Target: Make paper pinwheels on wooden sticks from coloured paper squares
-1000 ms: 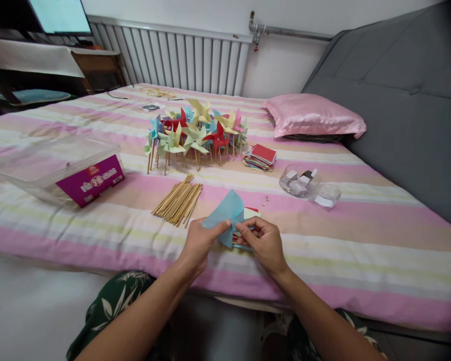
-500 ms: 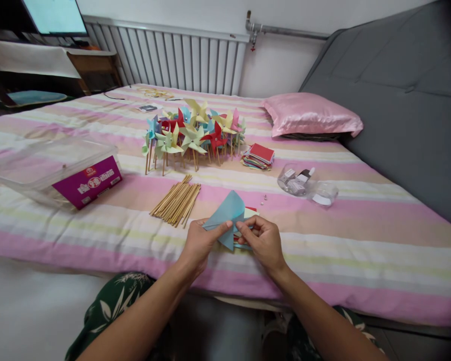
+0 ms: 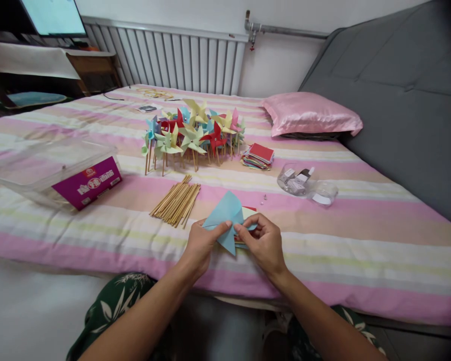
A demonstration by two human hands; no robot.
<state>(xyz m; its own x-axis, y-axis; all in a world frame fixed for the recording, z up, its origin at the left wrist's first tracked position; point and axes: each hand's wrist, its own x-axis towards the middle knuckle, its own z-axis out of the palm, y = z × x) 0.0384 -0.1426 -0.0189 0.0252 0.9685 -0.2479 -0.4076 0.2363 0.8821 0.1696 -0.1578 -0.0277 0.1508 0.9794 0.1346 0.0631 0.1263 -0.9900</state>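
- a blue paper square, partly folded with 1 point hanging down, is held just above the near edge of the bed, between the two hands.
- the left hand pinches the paper's left side, thumb on top and fingers beneath; the thumb tip presses toward the centre, which looks like a way of keeping the folded flaps gathered there.
- the right hand pinches the same centre from the other side, fingertips curled together on the paper, so both grips meet at 1 spot.
- just under the paper lies a small stack of coloured sheets, red and pale green edges showing, close at hand.
- a bundle of thin wooden sticks lies flat to the left of the hands, all pointing roughly the same way.
- a few tiny pale beads or pins sit on the striped bedsheet; too small to tell which.
- a clear plastic bag with small white pieces lies to the right.
- further back, a cluster of finished paper pinwheels stands together, beside another stack of paper squares.
- a clear plastic box at left bears a purple label with a red logo and white characters, not legible.
- a pink pillow lies by the grey headboard.
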